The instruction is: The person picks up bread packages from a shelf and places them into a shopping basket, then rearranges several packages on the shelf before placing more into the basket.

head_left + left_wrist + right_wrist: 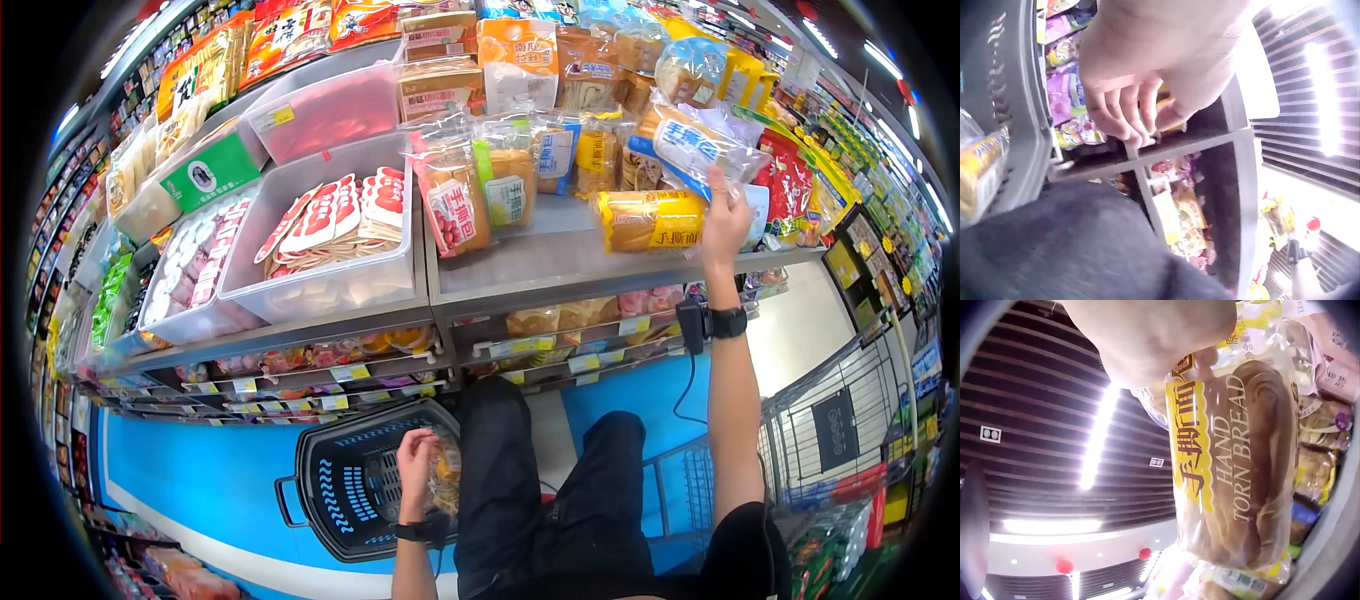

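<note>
My right hand (728, 228) grips a bag of hand-torn bread (650, 220) with a yellow label, above the shelf at the right. In the right wrist view this bread bag (1235, 462) hangs close below the hand, its label facing the camera; the fingertips are mostly hidden. A blue-and-white bread bag (690, 145) lies right behind, overlapped by the raised fingers. Over the black shopping basket (318, 470) hangs my left hand (415, 465), its fingers loosely curled and holding nothing. Inside the basket lies a clear packet (446, 478) with yellow print, partly covered by that hand.
Several bread bags, including a pink-labelled one (452, 195), stand along the shelf (510, 270). To their left, a clear plastic bin (325, 300) holds red-and-white packets. Lower shelves carry more packets behind price tags. A metal shopping cart (790, 430) stands at my right.
</note>
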The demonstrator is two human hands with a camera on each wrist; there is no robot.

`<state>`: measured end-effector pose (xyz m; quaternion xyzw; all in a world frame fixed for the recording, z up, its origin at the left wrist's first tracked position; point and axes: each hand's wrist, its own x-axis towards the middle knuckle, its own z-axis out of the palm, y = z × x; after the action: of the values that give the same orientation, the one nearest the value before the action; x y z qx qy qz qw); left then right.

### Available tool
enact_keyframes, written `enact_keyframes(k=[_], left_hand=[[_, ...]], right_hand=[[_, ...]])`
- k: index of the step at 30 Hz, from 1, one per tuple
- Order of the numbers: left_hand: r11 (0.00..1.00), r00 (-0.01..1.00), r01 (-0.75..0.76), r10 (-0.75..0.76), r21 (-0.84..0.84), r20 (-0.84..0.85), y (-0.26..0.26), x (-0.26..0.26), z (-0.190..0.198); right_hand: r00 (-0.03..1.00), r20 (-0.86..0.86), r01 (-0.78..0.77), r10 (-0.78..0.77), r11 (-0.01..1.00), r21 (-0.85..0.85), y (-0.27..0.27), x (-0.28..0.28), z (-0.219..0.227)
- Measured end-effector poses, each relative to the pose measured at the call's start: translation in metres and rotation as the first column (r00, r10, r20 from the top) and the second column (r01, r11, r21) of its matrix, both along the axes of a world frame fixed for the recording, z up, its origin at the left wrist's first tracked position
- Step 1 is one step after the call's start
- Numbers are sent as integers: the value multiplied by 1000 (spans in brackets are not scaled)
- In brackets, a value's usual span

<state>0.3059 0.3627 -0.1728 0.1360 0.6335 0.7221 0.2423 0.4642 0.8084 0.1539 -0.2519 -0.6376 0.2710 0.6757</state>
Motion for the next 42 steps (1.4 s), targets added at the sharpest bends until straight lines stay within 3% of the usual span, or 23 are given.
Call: enact_keyframes(k=[2, 4, 6, 7, 8, 9, 10, 12, 13, 17, 19, 20, 21, 22, 23, 24, 26, 30, 32, 33, 35, 42], left_hand=[[970, 971, 224, -231, 98, 66, 14, 15, 34], [863, 875, 450, -477, 231, 81, 33, 35, 69], [753, 832, 513, -554, 413, -24, 62, 62, 116], [754, 833, 510, -553, 414, -19, 75, 71, 130], [707, 853, 444, -522, 550, -16, 88, 77, 142], [643, 871, 369, -491, 671, -7, 97, 85, 147], [676, 938, 178, -336, 715, 85, 103, 94, 138], [617, 909, -173, -201, 768, 366, 100, 88, 125], [656, 873, -300, -105, 693, 477, 90, 83, 130], [687, 908, -300, -7, 662, 419, 49, 55, 105], [722, 904, -333, 62, 606, 422, 26, 49, 93], [724, 912, -306, 38, 618, 407, 16, 42, 84], [623, 929, -105, -218, 775, 301, 0, 27, 56], [457, 885, 83, -442, 886, 146, -7, 18, 50], [619, 902, -78, -289, 781, 319, -16, 25, 44], [730, 814, -445, 89, 518, 574, -2, 36, 79], [727, 812, -428, 48, 536, 582, -1, 31, 72], [743, 832, -376, 7, 554, 555, -18, 28, 36], [755, 826, -381, 18, 534, 564, -29, 31, 23], [761, 820, -383, 20, 523, 572, -36, 33, 16], [775, 807, -386, 22, 500, 590, -51, 40, -1], [866, 740, -318, -27, 385, 672, -117, 70, -50]], right_hand=[[985, -106, -139, 134, 990, -38, -16, 6, 0], [978, -127, -167, 163, 986, -17, -66, 2, -3], [975, -95, -205, 202, 979, -21, -111, 5, -28], [967, 24, -254, 253, 964, 71, -132, 9, -47], [975, -40, -207, 219, 959, 195, -155, -3, -66], [953, 133, -295, 271, 930, 220, -178, 1, -74], [943, 303, -278, 134, 817, 505, -190, -1, -83], [813, 294, -564, 502, 806, 182, -230, -6, -96], [758, 307, -636, 576, 756, 155, -240, -9, -109], [564, 315, -778, 763, 619, -105, -257, -5, -131], [552, 270, -765, 789, 608, -212, -260, -6, -135], [546, 226, -745, 806, 591, -309, -260, -6, -138], [521, 297, -733, 800, 598, -324, -257, -7, -145], [512, 300, -735, 805, 591, -332, -258, -8, -155], [481, 314, -755, 818, 569, -327, -261, -9, -166], [450, 328, -773, 831, 546, -323, -264, -10, -177], [421, 295, -793, 858, 506, -339, -278, -15, -197], [415, 445, -807, 793, 547, -223, -281, -16, -213], [305, 487, -803, 819, 496, -331, -279, -15, -221], [292, 490, -802, 821, 490, -342, -278, -14, -221], [171, 560, -844, 811, 414, -342, -278, -16, -221], [-18, 748, -902, 664, 312, -298, -305, -27, -240]])
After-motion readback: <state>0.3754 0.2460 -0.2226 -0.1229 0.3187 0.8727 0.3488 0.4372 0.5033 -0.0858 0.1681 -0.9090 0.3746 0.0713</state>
